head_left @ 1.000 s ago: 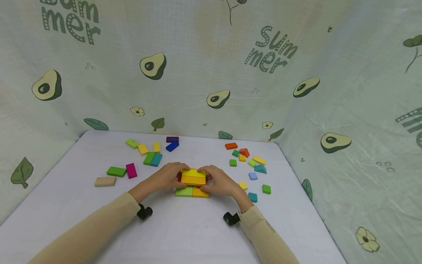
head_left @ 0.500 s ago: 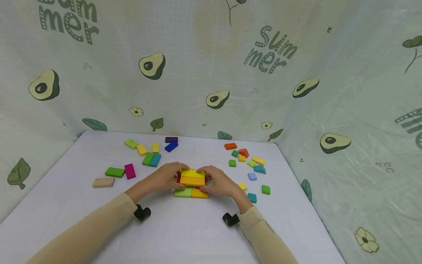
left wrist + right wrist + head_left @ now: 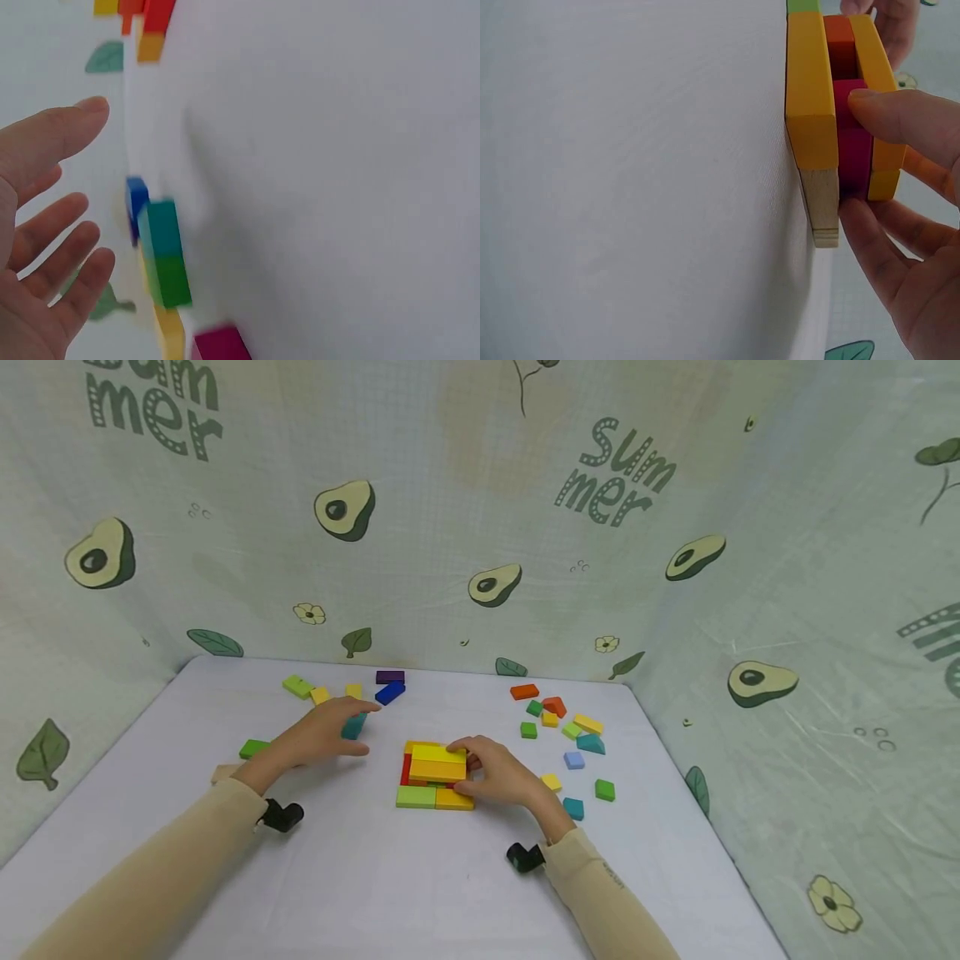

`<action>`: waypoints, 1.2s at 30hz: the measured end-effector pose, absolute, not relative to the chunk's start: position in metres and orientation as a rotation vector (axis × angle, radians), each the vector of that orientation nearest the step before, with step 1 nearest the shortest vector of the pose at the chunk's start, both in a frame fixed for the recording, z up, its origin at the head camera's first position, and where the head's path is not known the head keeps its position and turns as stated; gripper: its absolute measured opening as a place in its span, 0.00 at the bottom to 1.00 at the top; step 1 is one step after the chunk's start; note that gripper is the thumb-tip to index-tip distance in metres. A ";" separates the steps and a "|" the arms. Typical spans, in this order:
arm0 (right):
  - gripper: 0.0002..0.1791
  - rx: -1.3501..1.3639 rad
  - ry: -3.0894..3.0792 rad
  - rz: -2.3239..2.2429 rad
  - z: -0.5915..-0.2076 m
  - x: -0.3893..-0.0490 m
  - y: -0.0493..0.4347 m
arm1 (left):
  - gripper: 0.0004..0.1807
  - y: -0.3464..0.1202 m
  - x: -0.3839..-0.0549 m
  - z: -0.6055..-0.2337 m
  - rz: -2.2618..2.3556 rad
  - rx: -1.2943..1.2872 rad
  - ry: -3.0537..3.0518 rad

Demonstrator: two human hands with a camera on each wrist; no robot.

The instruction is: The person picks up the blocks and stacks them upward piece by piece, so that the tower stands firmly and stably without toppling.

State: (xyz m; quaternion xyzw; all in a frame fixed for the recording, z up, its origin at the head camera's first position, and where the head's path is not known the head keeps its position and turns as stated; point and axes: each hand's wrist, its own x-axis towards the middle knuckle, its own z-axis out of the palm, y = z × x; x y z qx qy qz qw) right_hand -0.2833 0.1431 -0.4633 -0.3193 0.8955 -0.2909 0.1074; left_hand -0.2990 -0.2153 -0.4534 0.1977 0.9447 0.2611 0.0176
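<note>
A low stack of coloured toy blocks [image 3: 438, 769] stands mid-table, with two yellow blocks on top, red below them, and lime and orange blocks along the bottom front. My right hand [image 3: 497, 772] grips the stack's right end. In the right wrist view its thumb presses beside a magenta block [image 3: 853, 163], while its fingers curl around the far side. Part of the stack's right end is hidden behind that hand. My left hand [image 3: 322, 733] hovers left of the stack, fingers spread and holding nothing. Closest to it lie a teal block [image 3: 354, 727] and a green block [image 3: 172, 283].
Purple [image 3: 390, 677] and blue blocks [image 3: 390, 694] lie at the back, a lime block [image 3: 298, 686] to their left. A wooden block [image 3: 222, 773] shows partly behind the left arm. Several small blocks, among them a teal triangle [image 3: 591, 744] and green cube [image 3: 605, 790], are scattered right.
My left hand has let go of the stack's left side and moved left and back towards the loose blocks. The right hand stays on the stack.
</note>
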 end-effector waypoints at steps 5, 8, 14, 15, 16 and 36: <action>0.32 -0.934 2.635 -0.864 -0.465 -0.283 0.144 | 0.39 -0.243 -0.314 -0.465 0.717 0.552 2.972; 0.32 -0.929 2.630 -0.874 -0.466 -0.283 0.145 | 0.39 -0.252 -0.320 -0.471 0.667 0.547 2.964; 0.32 -0.923 2.628 -0.881 -0.466 -0.283 0.144 | 0.40 -0.262 -0.322 -0.472 0.651 0.528 2.943; 0.32 -0.920 2.630 -0.877 -0.465 -0.283 0.144 | 0.40 -0.263 -0.322 -0.472 0.644 0.530 2.945; 0.32 -0.919 2.631 -0.876 -0.465 -0.283 0.144 | 0.39 -0.264 -0.322 -0.471 0.645 0.532 2.945; 0.32 -0.916 2.637 -0.862 -0.465 -0.284 0.144 | 0.35 -0.266 -0.305 -0.458 0.732 0.478 2.958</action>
